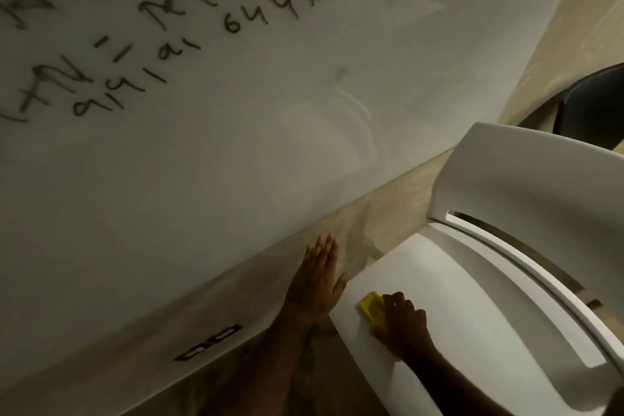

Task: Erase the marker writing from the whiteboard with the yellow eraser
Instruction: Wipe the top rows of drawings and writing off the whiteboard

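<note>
Head view, right hand (403,324) on yellow eraser (373,311), white chair (472,280) seat edge

Likely a classroom or meeting room.
A large wall-mounted whiteboard (209,152) carries marker writing (189,27); a white moulded plastic chair (506,246) stands beside it on a pale floor (591,10).

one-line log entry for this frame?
phase: pickup | right hand on yellow eraser, chair seat | left hand open | writing unerased
</note>
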Tool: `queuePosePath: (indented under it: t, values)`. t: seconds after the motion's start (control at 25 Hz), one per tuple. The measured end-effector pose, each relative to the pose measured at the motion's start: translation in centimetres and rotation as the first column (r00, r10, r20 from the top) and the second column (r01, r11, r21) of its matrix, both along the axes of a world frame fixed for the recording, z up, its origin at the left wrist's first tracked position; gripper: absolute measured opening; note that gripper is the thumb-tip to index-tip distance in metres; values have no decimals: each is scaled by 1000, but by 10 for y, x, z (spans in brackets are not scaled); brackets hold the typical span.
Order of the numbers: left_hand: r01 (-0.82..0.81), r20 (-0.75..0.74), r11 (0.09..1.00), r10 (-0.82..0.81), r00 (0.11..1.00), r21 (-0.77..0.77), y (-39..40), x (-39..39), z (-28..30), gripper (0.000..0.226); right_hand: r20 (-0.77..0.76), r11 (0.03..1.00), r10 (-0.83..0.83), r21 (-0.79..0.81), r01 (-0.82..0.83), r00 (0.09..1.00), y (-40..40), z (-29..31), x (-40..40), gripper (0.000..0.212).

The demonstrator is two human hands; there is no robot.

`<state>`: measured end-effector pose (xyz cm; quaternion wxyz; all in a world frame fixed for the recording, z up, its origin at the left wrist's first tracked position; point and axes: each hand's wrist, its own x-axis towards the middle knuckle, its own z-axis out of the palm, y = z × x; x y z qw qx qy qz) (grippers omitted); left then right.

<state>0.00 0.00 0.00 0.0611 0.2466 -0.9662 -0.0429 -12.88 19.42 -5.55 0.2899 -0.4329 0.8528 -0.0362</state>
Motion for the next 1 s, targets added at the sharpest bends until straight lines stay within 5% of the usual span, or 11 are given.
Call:
queuePosePath:
  t: [0.28, 0.52, 0.76, 1.0]
  values:
    - [-40, 1, 986, 40, 999, -162, -29, 26, 37, 74, -17, 997, -67, -25, 67, 998, -8, 28, 2, 50]
    - [-120, -62, 949, 107, 992, -292, -52, 44, 117, 74, 24, 975, 35, -221, -29, 999, -29, 88, -26, 58]
    - [-257, -181, 889, 201, 963, -378, -77, 77, 223, 75, -205, 979, -20, -203, -23, 978, -74, 207, -24, 69]
    - [-286, -303, 809, 141, 942, -513, -99, 137, 359, 70, -265, 863, -17, -491, -119, 964, -118, 323, -15, 80]
